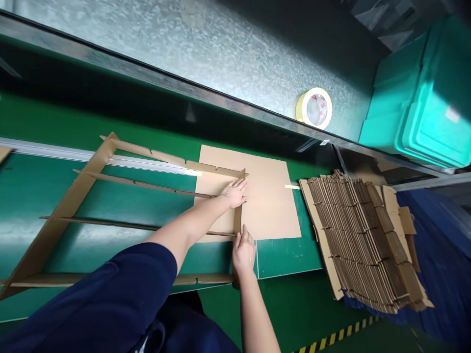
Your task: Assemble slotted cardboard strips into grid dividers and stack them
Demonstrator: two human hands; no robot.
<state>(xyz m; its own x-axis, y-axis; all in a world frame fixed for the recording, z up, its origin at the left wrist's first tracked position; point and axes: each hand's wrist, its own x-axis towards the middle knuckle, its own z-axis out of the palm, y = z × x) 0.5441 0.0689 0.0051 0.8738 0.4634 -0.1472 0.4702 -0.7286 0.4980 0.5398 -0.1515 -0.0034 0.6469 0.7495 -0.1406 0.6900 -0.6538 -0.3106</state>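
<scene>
A grid of slotted cardboard divider strips stands on edge on the green work surface [283, 260]. Several long strips [167, 158] run from a wide cross strip [79, 184] at the left to another cross strip [237, 221] at the right. My left hand [235, 193] lies over this right cross strip near its far part, fingers bent over it where a long strip meets it. Closer to me, my right hand [244, 251] grips the near part of the same strip, thumb on its left side. Under the grid's right end lies a flat cardboard sheet [270, 201].
A stack of folded cardboard dividers [353, 240] sits at the right. On the metal shelf [206, 44] above are a tape roll [300, 107] and a teal plastic bin [399, 103]. Yellow-black floor tape [336, 337] runs along the bottom right.
</scene>
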